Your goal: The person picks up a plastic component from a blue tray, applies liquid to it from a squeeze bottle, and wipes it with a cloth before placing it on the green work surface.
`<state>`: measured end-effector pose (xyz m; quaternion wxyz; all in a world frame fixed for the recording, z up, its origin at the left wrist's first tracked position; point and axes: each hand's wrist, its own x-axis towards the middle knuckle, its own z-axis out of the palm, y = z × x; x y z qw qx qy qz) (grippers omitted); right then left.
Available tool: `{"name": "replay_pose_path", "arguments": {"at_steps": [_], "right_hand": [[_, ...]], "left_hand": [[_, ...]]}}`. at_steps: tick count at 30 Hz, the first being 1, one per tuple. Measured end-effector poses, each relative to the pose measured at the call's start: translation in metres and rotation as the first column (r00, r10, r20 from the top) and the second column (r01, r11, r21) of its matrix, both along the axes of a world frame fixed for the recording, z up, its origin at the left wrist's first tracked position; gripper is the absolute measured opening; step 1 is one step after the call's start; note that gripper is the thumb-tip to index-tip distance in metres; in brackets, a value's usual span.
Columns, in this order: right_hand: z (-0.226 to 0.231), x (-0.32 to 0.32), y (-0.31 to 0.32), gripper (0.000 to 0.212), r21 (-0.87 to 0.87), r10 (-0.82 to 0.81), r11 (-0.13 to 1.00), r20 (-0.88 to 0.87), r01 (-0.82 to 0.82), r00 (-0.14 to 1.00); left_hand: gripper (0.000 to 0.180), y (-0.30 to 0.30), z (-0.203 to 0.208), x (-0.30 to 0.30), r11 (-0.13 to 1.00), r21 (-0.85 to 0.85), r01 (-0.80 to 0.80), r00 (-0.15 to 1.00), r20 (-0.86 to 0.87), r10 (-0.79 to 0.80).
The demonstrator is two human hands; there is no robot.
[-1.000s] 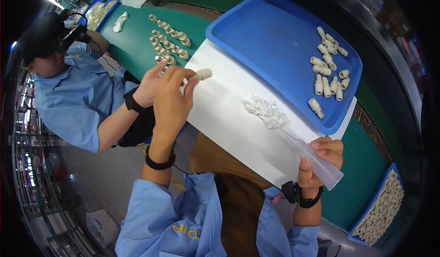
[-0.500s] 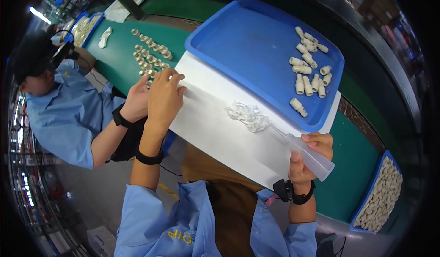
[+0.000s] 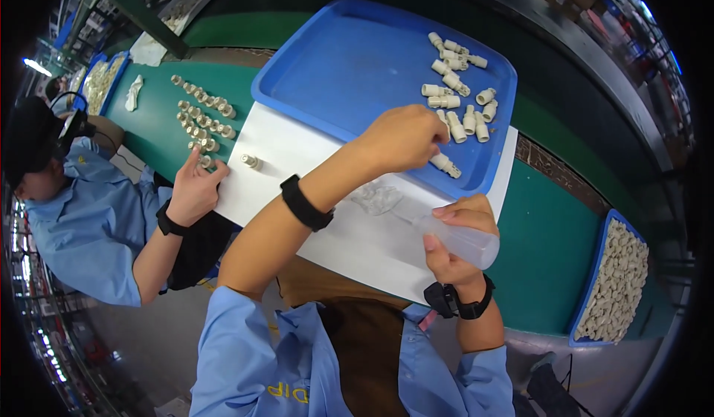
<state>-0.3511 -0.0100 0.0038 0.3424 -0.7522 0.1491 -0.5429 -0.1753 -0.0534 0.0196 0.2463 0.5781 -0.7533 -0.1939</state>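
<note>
My left hand (image 3: 409,140) reaches over the near edge of the blue tray (image 3: 335,53), its fingers bent down and drawn together. Right at the fingertips lies a cream ribbed fitting (image 3: 445,166); whether they grip it is hidden. Several more cream fittings (image 3: 450,82) lie and stand in the tray's right part. My right hand (image 3: 457,242) is wrapped round a translucent squeeze bottle (image 3: 472,246), its thin nozzle pointing left toward crumpled clear plastic (image 3: 377,198). On the white sheet (image 3: 327,250), a single fitting (image 3: 251,161) sits apart at the left.
A co-worker's hand (image 3: 195,194) touches rows of fittings (image 3: 199,120) on the green table (image 3: 532,231) at left. A blue bin (image 3: 613,279) full of small cream parts stands at far right. White crumpled material (image 3: 134,92) lies near another filled bin (image 3: 102,79).
My left hand has swung right, from the sheet's left end to the tray, leaving a fitting uncovered there. My right hand still holds the bottle. The whole view has shifted somewhat.
</note>
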Motion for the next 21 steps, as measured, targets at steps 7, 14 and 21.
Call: {"name": "replay_pose_path", "arguments": {"at_steps": [7, 14, 21], "right_hand": [[0.004, 0.002, -0.002, 0.027, 0.050, 0.061, 0.997, -0.070, -0.058, 0.996], [0.000, -0.001, -0.004, 0.027, 0.127, 0.039, 0.991, -0.046, -0.033, 0.998], [0.003, 0.002, -0.004, 0.026, 0.107, 0.011, 0.994, -0.049, -0.006, 0.999]], "left_hand": [[0.024, -0.033, -0.015, -0.040, 0.957, 0.167, 0.239, 0.948, 0.173, -0.267], [0.023, -0.030, -0.021, -0.050, 0.982, 0.067, 0.177, 0.962, 0.197, -0.187], [0.017, -0.012, 0.013, -0.012, 1.000, 0.022, -0.003, 0.993, -0.122, 0.005]]}}
